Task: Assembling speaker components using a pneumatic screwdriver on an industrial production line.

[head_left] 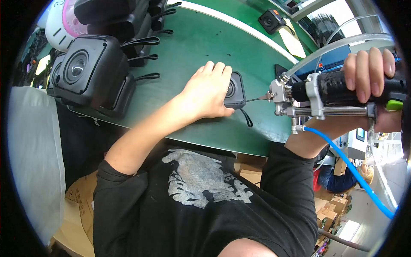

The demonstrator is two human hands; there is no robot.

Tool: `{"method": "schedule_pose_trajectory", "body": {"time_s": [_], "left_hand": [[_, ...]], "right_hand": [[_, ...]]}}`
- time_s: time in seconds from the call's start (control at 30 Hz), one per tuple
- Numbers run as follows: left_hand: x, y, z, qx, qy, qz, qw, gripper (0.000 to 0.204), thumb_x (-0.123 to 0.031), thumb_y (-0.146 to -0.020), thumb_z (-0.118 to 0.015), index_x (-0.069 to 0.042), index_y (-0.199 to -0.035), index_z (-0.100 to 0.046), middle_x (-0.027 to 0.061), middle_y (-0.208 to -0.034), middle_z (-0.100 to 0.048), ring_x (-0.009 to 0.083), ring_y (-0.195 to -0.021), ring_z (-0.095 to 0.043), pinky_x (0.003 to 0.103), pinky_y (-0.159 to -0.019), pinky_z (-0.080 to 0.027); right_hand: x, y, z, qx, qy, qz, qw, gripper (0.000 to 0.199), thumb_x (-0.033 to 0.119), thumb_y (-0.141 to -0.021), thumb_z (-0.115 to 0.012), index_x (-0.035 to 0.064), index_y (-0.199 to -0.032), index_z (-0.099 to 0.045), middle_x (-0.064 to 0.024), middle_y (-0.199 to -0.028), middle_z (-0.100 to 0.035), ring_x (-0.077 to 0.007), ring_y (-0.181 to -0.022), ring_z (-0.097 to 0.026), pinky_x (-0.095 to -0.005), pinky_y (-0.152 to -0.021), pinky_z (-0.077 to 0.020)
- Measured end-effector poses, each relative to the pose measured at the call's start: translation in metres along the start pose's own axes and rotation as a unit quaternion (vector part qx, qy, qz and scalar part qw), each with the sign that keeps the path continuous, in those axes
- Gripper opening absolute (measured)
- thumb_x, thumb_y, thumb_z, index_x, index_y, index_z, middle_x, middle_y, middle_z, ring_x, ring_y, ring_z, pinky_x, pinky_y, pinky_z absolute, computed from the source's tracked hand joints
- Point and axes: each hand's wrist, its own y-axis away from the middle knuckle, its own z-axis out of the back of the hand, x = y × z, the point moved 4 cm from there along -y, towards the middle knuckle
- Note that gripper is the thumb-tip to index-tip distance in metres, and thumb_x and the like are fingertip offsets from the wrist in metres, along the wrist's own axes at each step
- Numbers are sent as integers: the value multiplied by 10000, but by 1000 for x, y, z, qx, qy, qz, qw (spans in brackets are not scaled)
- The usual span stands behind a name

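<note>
My left hand [205, 92] lies over a small black box speaker [240, 89] on the green worktable, its fingers wrapped round the left side. Part of the round driver and a strap loop [246, 118] at the near corner stay visible. In my right hand [370, 73] is a black dispensing gun [329, 88] with a metal valve head, its fingers curled over the body. A thin needle [255, 100] points left from the head, its tip at the right edge of the speaker. Whether the tip touches the casing I cannot tell.
Stacked black speakers [77, 66] with strap loops stand at the left of the table [192, 38], near a white and pink fan [64, 25]. Another speaker [271, 20] sits at the far right. A blue hose [342, 160] and a clear tube [338, 45] run from the gun.
</note>
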Motion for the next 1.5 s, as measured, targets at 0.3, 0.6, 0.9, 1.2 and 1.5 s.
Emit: {"method": "schedule_pose_trajectory", "body": {"time_s": [0.3,0.6,0.9,1.2,1.5], "left_hand": [[0,-2,4,59,11,27,998,874,-381,-641,-861,41,-1294,-462,194,-1192,-548,367,-1127,-527,438,-992,-460],[3,1,-3,11,155,-6,988,1168,-486,-662,-870,116,-1451,-255,301,-1473,-353,439,-1377,-369,441,-1159,-329],[20,19,-7,33,200,21,979,1111,-411,-655,-885,101,-1447,-298,301,-1435,-417,393,-1374,-404,401,-1159,-335],[24,20,-8,18,221,31,975,1068,-372,-641,-891,77,-1435,-335,285,-1419,-447,393,-1339,-443,410,-1133,-367],[21,17,-8,5,204,9,979,1081,-385,-608,-901,105,-1398,-350,305,-1362,-483,421,-1291,-481,428,-1110,-400]], "right_hand": [[-31,19,-19,-87,41,-9,995,587,559,-878,-671,47,-1069,-458,-21,-811,-508,-128,-652,-539,-300,-648,-429],[29,1,35,-161,-60,97,980,592,503,-827,-699,53,-1142,-477,-18,-874,-546,-162,-697,-572,-327,-703,-426],[-1,-20,28,-152,-17,73,986,583,512,-817,-694,41,-1097,-494,-28,-842,-538,-156,-673,-554,-323,-693,-421],[-38,-38,7,-140,20,34,989,578,521,-807,-690,29,-1053,-512,-38,-810,-530,-150,-649,-536,-319,-684,-416],[-72,-23,11,-132,7,-4,991,481,497,-940,-552,23,-1023,-555,-63,-795,-542,-167,-634,-515,-343,-659,-397]]}}
